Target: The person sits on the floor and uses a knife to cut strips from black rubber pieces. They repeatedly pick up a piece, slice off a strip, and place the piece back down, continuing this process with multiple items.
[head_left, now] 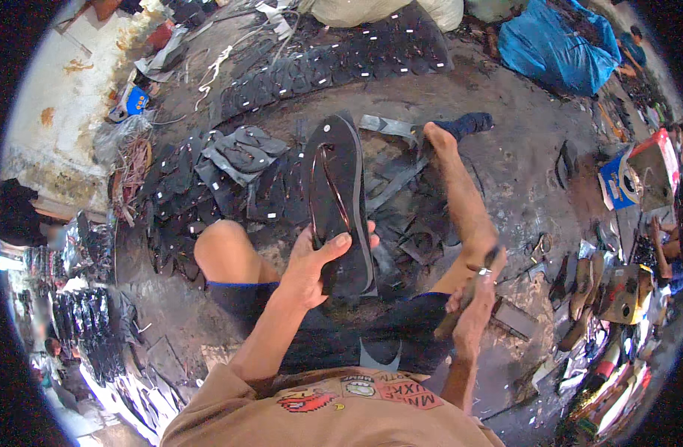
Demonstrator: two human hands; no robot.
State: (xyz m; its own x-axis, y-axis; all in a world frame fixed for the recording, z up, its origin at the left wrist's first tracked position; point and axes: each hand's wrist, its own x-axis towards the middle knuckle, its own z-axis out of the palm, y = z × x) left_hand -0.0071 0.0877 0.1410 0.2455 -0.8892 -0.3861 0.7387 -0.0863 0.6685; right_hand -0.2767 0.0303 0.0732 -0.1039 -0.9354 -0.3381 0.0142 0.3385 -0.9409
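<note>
A black flip-flop [349, 167] with a glossy dark strap and a grey sole edge stands nearly upright in front of me, toe end away. My left hand [315, 264] grips it near the heel, thumb on the footbed and fingertips round the far edge. Low on the right, beside my bent knee, my right hand [473, 309] is closed round a wooden-handled tool that looks like a hammer [486, 271]. Its dark, metallic end juts out past the fingers and is partly blurred. Beyond my left knee lies a heap of black flip-flops [244, 156], several with small white tags.
Rows of black flip-flops [326, 63] lie across the floor ahead. A blue plastic sack [554, 45] sits far right, with a cut-open box [628, 179] nearer. Foot-shaped wooden forms [583, 287] and scraps cover the right side. Grey strips [393, 186] lie between my legs.
</note>
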